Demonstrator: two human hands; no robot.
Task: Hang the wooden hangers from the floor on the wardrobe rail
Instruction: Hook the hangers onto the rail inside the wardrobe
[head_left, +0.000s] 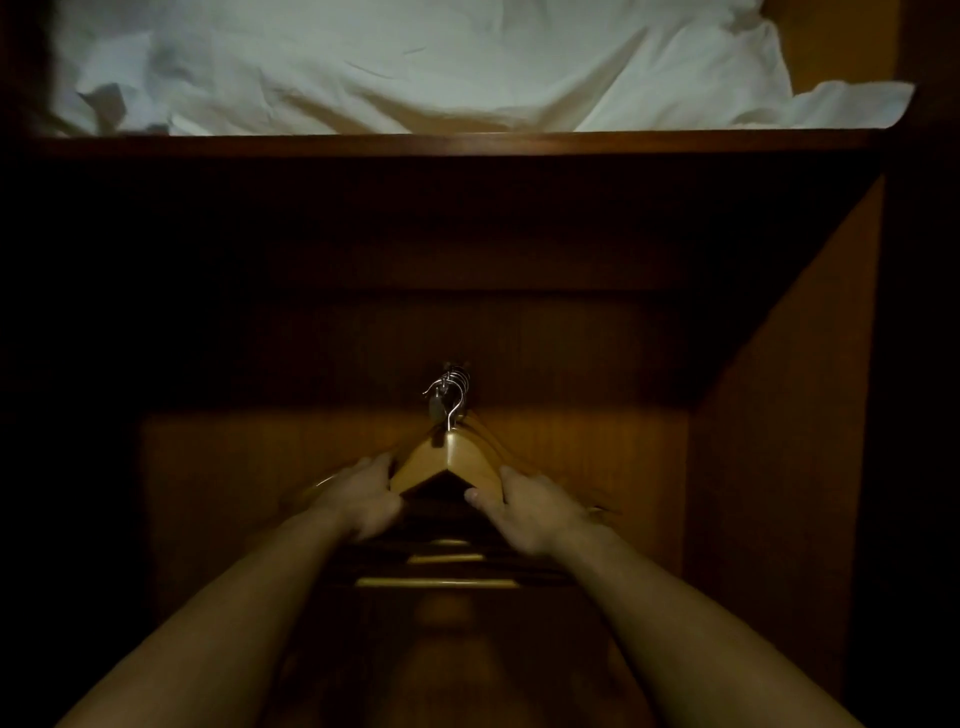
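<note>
The left hand (363, 493) and right hand (524, 512) are gripping the shoulders of the bunched wooden hangers (447, 460), hooks (449, 389) reaching the rail (hidden in shadow); hanging seems nearly done, next calling for letting go gently.

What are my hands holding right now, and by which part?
A bunch of wooden hangers: the left hand grips the left sloping arm, the right hand the right one, both near the peak.

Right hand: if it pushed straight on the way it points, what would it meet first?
The right hand holds the front hanger; straight on lie the other hangers bunched behind it, then probably the back panel; depth is unclear.
</note>
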